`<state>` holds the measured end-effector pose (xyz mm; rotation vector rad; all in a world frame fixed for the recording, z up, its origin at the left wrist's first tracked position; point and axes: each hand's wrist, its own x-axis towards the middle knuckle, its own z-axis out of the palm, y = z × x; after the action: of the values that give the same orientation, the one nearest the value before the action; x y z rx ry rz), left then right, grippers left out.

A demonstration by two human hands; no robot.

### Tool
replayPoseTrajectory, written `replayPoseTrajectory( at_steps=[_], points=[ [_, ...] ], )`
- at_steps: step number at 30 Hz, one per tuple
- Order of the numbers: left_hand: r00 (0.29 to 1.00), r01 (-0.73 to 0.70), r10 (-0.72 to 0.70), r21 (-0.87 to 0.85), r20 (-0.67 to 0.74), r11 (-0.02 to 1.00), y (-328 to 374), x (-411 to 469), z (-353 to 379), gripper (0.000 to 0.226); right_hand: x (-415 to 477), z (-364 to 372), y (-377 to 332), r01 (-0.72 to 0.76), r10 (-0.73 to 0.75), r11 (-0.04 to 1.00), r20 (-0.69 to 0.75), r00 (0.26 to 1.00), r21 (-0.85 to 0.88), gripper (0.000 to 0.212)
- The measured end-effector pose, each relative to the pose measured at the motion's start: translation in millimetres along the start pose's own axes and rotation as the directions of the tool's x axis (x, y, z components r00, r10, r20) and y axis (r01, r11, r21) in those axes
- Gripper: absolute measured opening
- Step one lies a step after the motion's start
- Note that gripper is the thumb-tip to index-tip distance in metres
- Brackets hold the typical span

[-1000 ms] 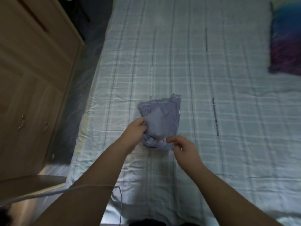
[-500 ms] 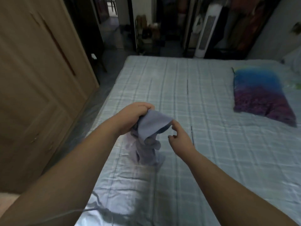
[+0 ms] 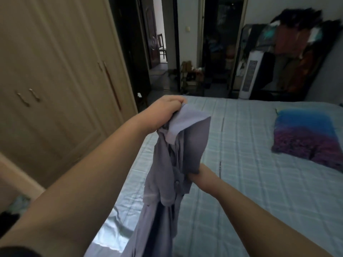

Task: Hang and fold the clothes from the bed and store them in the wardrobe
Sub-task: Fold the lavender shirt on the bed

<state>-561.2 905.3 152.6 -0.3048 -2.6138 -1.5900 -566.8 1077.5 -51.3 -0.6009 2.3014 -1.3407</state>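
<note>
A lilac buttoned shirt (image 3: 167, 175) hangs in the air above the near left part of the bed (image 3: 259, 182). My left hand (image 3: 163, 112) grips its top edge near the collar, raised over the bed's left side. My right hand (image 3: 196, 175) is lower and reaches into the hanging cloth; its fingers are hidden behind the fabric. The shirt's lower part trails down out of the bottom of the view. The wardrobe (image 3: 55, 80) stands on the left with its doors closed.
A blue and purple pillow (image 3: 306, 136) lies on the right of the bed. A narrow floor strip runs between bed and wardrobe. At the far end are a dark doorway (image 3: 157, 43), a white fan heater (image 3: 248, 75) and a pile of clothes (image 3: 297, 43).
The shirt was lifted off the bed and has unfolded, hanging long. My left hand rose with it; my right hand went from apart beside it into the cloth. The view tilted upward.
</note>
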Motion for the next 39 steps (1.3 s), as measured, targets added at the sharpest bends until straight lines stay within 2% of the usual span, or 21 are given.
replayPoseTrajectory(
  at_steps=[2,5,7,9,10,12,15,17,18,20,22,23,25,29,31,35,38,39],
  points=[
    [0.999,0.013,-0.010,0.065,-0.045,0.998,1.8,-5.4,0.5,0.030,-8.4,-8.0,-3.0,-0.053,0.053,0.988,0.005,0.999,0.143,0.015],
    [0.993,0.039,-0.023,0.139,-0.116,0.990,-3.2,-13.1,-7.3,0.027,-14.6,-29.1,-13.6,-0.125,0.204,0.893,-0.141,0.969,0.432,0.018],
    [0.987,0.041,-0.012,0.184,-0.157,0.982,-5.2,-18.9,-15.9,0.024,-17.4,-45.3,-18.1,-0.101,0.252,0.824,-0.201,0.947,0.557,0.021],
    [0.983,0.045,-0.002,0.232,-0.183,0.972,-4.2,-22.7,-25.8,0.023,-20.1,-59.7,-21.2,-0.046,0.241,0.791,-0.242,0.940,0.611,0.037],
    [0.981,0.042,0.011,0.269,-0.193,0.962,-3.6,-23.6,-31.5,0.023,-24.5,-66.0,-27.2,0.008,0.201,0.805,-0.286,0.937,0.593,0.033],
    [0.976,0.024,0.055,0.353,-0.210,0.935,-4.0,-22.6,-44.9,0.020,-33.4,-78.9,-42.0,0.131,0.062,0.888,-0.397,0.916,0.441,0.018],
    [0.976,-0.018,0.113,0.446,-0.186,0.895,-0.9,-20.8,-67.9,0.023,-46.8,-98.9,-74.3,0.156,-0.062,0.977,-0.503,0.862,0.147,0.012],
    [0.975,-0.021,0.127,0.488,-0.183,0.873,4.3,-21.5,-82.3,0.022,-57.9,-111.5,-100.0,0.106,-0.076,0.994,-0.461,0.884,0.040,0.012],
    [0.970,-0.024,0.142,0.506,-0.196,0.862,7.4,-22.6,-89.5,0.019,-64.5,-117.1,-114.0,0.099,-0.079,0.995,-0.402,0.912,0.028,0.020],
    [0.954,-0.041,0.197,0.553,-0.227,0.832,13.1,-23.9,-104.3,0.017,-79.3,-128.0,-141.8,0.080,-0.093,0.995,-0.249,0.964,-0.060,0.053],
    [0.941,-0.063,0.247,0.599,-0.231,0.798,18.1,-25.0,-119.4,0.018,-89.3,-135.0,-162.6,0.006,-0.067,0.949,-0.183,0.981,-0.316,0.071],
    [0.940,-0.071,0.259,0.616,-0.222,0.784,20.7,-26.2,-126.6,0.017,-91.8,-136.7,-169.6,-0.028,-0.062,0.905,-0.196,0.979,-0.424,0.069],
    [0.940,-0.094,0.280,0.643,-0.193,0.760,23.5,-28.8,-139.4,0.016,-93.4,-140.1,-178.3,-0.063,-0.085,0.848,-0.252,0.964,-0.526,0.049],
    [0.938,-0.165,0.332,0.712,-0.100,0.682,23.2,-34.9,-157.8,0.019,-96.4,-152.4,-194.4,-0.097,-0.180,0.765,-0.356,0.917,-0.636,0.015],
    [0.935,-0.188,0.340,0.671,-0.102,0.717,22.2,-36.3,-164.9,0.020,-100.5,-157.3,-206.4,-0.094,-0.227,0.771,-0.409,0.884,-0.630,0.007],
    [0.950,-0.170,0.262,0.426,-0.169,0.889,28.1,-43.1,-172.4,0.014,-113.4,-155.2,-228.0,-0.010,-0.315,0.830,-0.484,0.816,-0.558,0.020],
    [0.966,-0.193,0.243,0.380,-0.090,0.905,34.9,-55.4,-174.0,0.006,-120.5,-151.5,-239.5,0.031,-0.339,0.863,-0.532,0.775,-0.504,0.026],
    [0.971,-0.198,0.233,0.382,-0.049,0.903,38.3,-59.9,-175.3,0.009,-122.4,-151.4,-241.8,0.038,-0.339,0.873,-0.549,0.764,-0.486,0.027]
  ],
)
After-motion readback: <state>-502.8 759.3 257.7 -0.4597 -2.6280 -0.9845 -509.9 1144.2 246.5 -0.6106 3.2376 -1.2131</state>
